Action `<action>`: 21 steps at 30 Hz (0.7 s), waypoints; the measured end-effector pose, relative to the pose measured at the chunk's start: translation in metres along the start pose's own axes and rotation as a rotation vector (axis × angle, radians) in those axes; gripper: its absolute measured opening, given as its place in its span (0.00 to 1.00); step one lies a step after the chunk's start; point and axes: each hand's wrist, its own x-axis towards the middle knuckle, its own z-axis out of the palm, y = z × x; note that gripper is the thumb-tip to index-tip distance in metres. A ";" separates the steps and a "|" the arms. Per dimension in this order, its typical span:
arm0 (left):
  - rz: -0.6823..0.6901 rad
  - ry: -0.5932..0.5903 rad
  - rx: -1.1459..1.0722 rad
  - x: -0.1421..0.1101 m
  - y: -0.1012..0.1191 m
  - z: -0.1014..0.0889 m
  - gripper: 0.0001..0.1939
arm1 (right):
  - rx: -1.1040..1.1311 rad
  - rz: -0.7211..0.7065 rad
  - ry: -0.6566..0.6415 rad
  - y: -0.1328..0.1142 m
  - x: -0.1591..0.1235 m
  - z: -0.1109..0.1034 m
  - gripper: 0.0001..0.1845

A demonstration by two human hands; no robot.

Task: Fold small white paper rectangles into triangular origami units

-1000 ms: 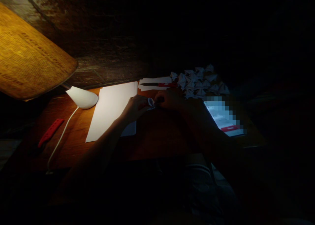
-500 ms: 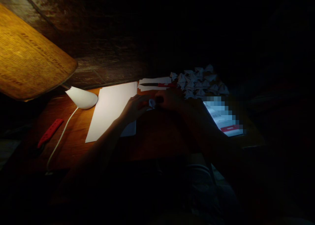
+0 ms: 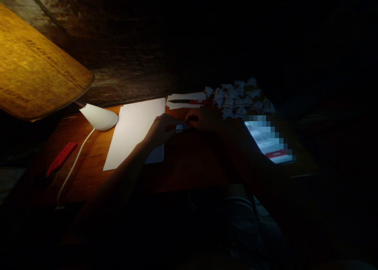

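Note:
Both my hands meet over the dark middle of the wooden table, at a small piece of folded white paper [image 3: 180, 128]. My left hand [image 3: 162, 126] has its fingers closed on the paper's left side. My right hand [image 3: 202, 119] is curled at its right end, the fingertips pinched against it. Dim light hides the paper's exact folds. Left of the hands lies a stack of large white sheets [image 3: 130, 132], partly under my left forearm. Beyond them, a knife with a red handle [image 3: 180, 101] rests on smaller cut paper pieces [image 3: 177, 106].
Several folded paper pieces [image 3: 232, 100] are heaped at the back right. A lit phone or tablet [image 3: 260, 138] lies by my right forearm. A lamp with a yellow shade [image 3: 44, 69], white base [image 3: 103, 119] and cord [image 3: 75, 163] stands left, near a red strip with holes [image 3: 62, 158].
The small paper has gone from showing a raised, rounded edge to lying lower and flatter between my fingers. My left fingers have come down over it. Other things stay put.

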 end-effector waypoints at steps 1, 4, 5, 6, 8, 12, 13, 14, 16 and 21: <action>0.007 0.001 0.002 0.000 -0.002 0.001 0.21 | 0.007 0.016 0.009 0.000 0.000 0.000 0.13; 0.026 0.010 0.005 0.000 -0.005 0.002 0.17 | 0.024 0.045 0.019 -0.002 0.000 0.000 0.12; 0.032 0.014 0.003 0.000 -0.005 0.002 0.17 | 0.024 0.044 0.016 -0.002 -0.001 0.000 0.12; 0.040 0.018 -0.001 0.000 -0.005 0.002 0.17 | 0.021 0.036 0.009 -0.002 -0.001 0.000 0.12; 0.059 0.020 -0.014 0.000 -0.002 0.001 0.18 | 0.014 0.010 -0.004 -0.001 -0.002 0.000 0.12; 0.087 0.004 -0.020 -0.001 0.006 -0.002 0.15 | -0.007 -0.025 -0.002 0.002 -0.002 0.001 0.09; 0.094 0.000 -0.019 -0.001 0.008 -0.003 0.14 | -0.010 -0.028 0.002 0.002 -0.002 0.002 0.08; 0.102 0.000 -0.018 -0.001 0.010 -0.003 0.13 | -0.011 -0.031 0.004 0.003 -0.002 0.002 0.07; 0.111 0.001 -0.016 -0.001 0.011 -0.004 0.12 | -0.008 -0.042 0.000 0.004 -0.001 0.003 0.05; 0.085 0.006 -0.031 0.000 0.010 -0.004 0.12 | 0.020 -0.048 -0.009 0.003 -0.002 0.001 0.06</action>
